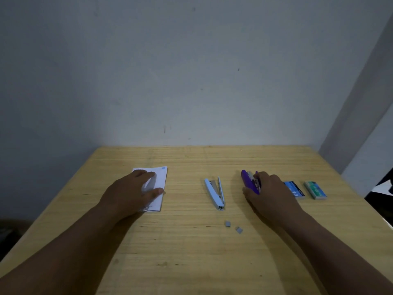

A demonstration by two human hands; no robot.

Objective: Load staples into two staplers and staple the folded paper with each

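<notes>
While the left hand [136,189] lies flat, fingers spread, on the paper [158,184] at nine o'clock, the right hand [269,191] closes around the purple stapler [247,179] at three, apparently to lift and load it.

Purple stapler [251,181] rear hidden under right hand [269,193], apparently gripped.

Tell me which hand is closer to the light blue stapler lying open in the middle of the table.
Right, though not by much. The right hand grips the purple stapler just right of the light blue stapler; the left hand rests on the folded paper, farther left.
</notes>
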